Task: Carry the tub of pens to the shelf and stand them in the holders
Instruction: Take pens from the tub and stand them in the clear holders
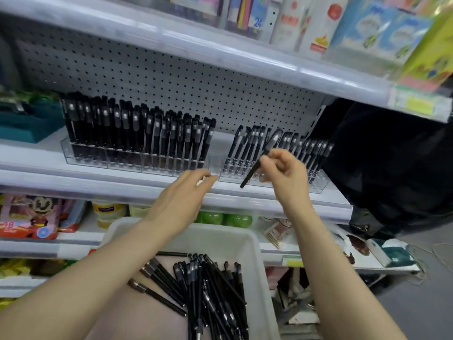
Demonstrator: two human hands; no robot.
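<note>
Black pen (251, 174) pinched in the right hand (284, 168) at centre; left hand (188, 190), fingers relaxed and empty, beside it; white tub (220, 239) below both.

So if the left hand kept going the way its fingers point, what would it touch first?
Probably the right clear holder, at its empty left end; the left hand is nearly touching it, though depth is unclear.

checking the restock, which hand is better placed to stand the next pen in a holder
Right. The right hand pinches a pen in front of the half-filled right holder; the left hand holds nothing.
</note>
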